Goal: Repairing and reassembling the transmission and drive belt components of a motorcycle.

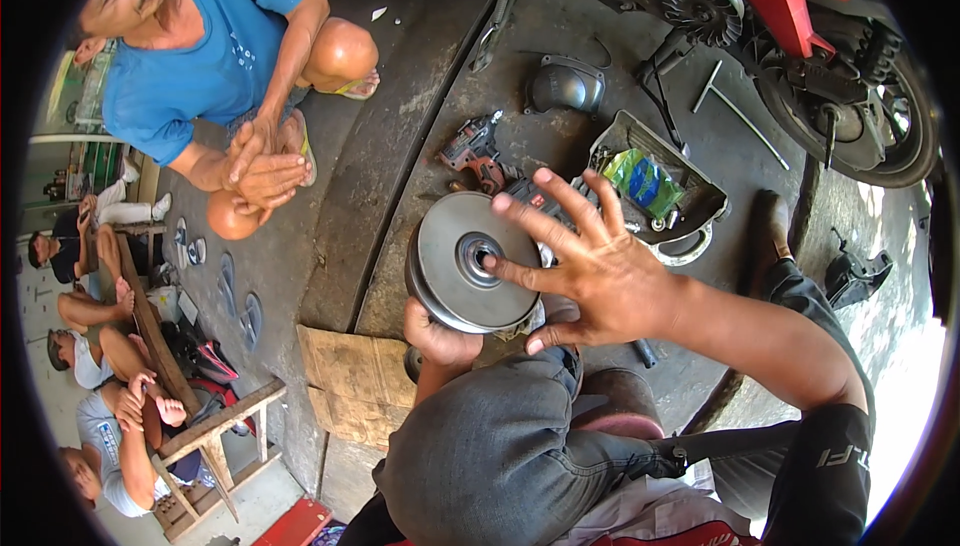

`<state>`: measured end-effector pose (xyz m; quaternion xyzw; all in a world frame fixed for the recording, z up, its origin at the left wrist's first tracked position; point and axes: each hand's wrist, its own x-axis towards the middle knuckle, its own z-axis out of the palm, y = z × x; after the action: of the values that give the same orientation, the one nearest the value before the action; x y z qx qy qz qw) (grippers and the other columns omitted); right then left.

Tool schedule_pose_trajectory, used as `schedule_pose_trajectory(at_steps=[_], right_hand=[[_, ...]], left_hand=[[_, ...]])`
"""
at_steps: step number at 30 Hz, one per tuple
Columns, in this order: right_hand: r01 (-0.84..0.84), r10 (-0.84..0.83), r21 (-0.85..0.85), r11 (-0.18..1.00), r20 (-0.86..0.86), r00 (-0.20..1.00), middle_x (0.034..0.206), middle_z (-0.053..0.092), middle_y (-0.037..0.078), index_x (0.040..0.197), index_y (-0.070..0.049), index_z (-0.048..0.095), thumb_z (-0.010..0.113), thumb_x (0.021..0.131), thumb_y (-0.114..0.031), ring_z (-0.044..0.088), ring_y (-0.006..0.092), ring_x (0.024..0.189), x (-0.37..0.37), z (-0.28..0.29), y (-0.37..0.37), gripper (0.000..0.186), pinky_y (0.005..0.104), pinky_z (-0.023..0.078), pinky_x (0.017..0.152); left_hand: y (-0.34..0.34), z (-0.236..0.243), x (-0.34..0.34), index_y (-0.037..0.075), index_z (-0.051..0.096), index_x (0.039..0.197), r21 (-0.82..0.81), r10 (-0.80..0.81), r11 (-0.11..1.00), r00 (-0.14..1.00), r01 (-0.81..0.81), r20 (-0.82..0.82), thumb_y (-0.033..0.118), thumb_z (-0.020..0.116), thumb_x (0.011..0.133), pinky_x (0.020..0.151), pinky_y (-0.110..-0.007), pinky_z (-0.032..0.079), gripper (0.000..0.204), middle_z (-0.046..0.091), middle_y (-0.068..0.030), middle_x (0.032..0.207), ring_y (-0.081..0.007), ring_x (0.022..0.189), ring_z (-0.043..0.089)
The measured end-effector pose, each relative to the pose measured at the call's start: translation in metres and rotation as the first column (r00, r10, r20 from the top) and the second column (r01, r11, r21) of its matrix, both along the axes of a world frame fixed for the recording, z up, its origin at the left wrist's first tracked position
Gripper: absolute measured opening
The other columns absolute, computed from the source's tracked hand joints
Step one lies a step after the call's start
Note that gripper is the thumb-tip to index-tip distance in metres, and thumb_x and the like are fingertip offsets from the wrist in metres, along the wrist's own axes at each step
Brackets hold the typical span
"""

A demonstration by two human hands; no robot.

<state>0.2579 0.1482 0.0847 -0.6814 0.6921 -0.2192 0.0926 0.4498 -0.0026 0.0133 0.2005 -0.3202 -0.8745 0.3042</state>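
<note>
A round steel pulley assembly [450, 266] with a dark-centred hub [478, 258] is held above my knee, its flat face upward. My left hand [440, 338] grips it from below and the left, with much of that hand hidden under it. My right hand [590, 266] has its fingers spread over the right side of the disc, one fingertip at the hub and the thumb lower down near the rim. Beyond the pulley lie a cordless impact driver [475, 156] and a metal cover tray [705, 201] holding a green-blue packet [645, 181].
A person in a blue shirt [180, 76] squats at upper left; several people sit on a wooden bench [168, 366] at left. A red scooter [810, 6] stands upper right. A domed cover [565, 86], T-handle wrench [740, 116], cardboard [350, 386] and sandals [250, 321] lie on the floor.
</note>
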Motion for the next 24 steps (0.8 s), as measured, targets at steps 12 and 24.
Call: schedule_pose_trajectory(at_steps=[12,24], right_hand=[[0.301,-0.404,0.27,0.915,0.632,0.661,0.169,-0.008,0.031,0.165,-0.014,0.029,0.044,0.098,-0.074,-0.001,0.0533,0.155,0.088,-0.023,-0.004,0.091,0.0636,0.006,0.123],[0.398,-0.42,0.138,0.907,0.201,0.885,0.171,0.008,0.025,0.156,-0.021,0.049,0.041,0.091,-0.084,0.005,0.0525,0.155,0.083,-0.041,0.009,0.092,0.0723,0.002,0.118]], left_hand=[[0.004,-0.008,-0.003,0.001,0.031,0.156,-0.317,0.046,0.946,0.939,0.068,0.34,0.034,0.05,0.079,0.116,-0.042,0.041,0.085,0.045,-0.0174,0.153,-0.0292,0.139,0.048],[0.02,0.002,-0.007,0.008,0.029,0.16,-0.094,0.066,0.995,0.933,-0.035,0.353,0.04,0.042,0.079,0.117,-0.048,0.043,0.088,0.043,-0.0173,0.157,-0.0335,0.144,0.046]])
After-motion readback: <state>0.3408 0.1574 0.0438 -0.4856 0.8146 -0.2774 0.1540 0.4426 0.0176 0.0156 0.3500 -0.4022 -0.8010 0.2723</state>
